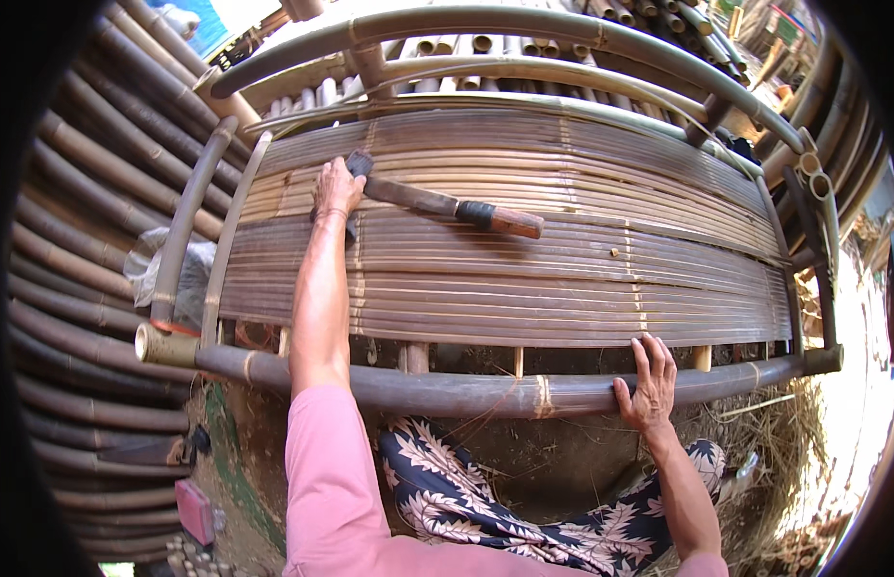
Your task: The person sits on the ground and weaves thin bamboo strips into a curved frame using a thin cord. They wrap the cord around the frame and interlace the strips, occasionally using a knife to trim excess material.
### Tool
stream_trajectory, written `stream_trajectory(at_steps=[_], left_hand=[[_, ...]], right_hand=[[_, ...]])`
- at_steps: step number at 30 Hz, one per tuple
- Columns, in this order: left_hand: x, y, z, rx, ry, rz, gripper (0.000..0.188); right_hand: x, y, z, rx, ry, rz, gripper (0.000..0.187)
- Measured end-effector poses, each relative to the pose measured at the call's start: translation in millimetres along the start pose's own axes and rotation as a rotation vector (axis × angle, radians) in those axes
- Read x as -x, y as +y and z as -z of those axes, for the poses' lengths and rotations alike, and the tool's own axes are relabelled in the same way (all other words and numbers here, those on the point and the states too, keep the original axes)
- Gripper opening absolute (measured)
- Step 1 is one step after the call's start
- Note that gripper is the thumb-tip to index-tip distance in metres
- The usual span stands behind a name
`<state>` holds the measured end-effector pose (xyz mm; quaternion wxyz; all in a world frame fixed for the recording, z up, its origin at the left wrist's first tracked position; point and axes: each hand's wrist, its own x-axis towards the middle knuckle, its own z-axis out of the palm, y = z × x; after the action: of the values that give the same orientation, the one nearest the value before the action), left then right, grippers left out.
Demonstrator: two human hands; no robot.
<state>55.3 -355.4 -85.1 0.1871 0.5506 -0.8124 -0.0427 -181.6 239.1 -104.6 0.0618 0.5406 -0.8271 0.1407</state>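
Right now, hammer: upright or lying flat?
Lying flat: the hammer rests lengthwise on the slats, left hand at its head.

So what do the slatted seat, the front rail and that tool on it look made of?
The slatted seat looks like split bamboo strips, unfinished, tan and brown. The front rail looks like a whole bamboo pole, grey-brown, with nodes and binding. The tool, by the left hand, seems dark metal with a wooden handle and black wrap.

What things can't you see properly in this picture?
All in the head view:
- Head of the hammer: mostly covered by the left hand.
- Right hand palm: pressed on the bamboo front rail.
- Pink box: too small to identify.
- Plastic bag: contents unclear, partly behind a pole.
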Motion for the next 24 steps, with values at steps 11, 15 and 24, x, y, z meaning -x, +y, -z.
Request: stream_trajectory(at_steps=[11, 15, 24], left_hand=[[64, -28, 156, 1.586, -0.474, 0.105, 0.022], [114, -45, 169, 1.67, -0.446, 0.196, 0.027], [202, -76, 192, 2.046, -0.537, 0.346, 0.051]], right_hand=[[-77, -52, 17, -0.14, 0.094, -0.161, 0.078], [-189, -116, -16, -0.182, 0.247, 0.089, 0.076], [-252, -102, -72, -0.127, 0.1, 0.204, 0.043]])
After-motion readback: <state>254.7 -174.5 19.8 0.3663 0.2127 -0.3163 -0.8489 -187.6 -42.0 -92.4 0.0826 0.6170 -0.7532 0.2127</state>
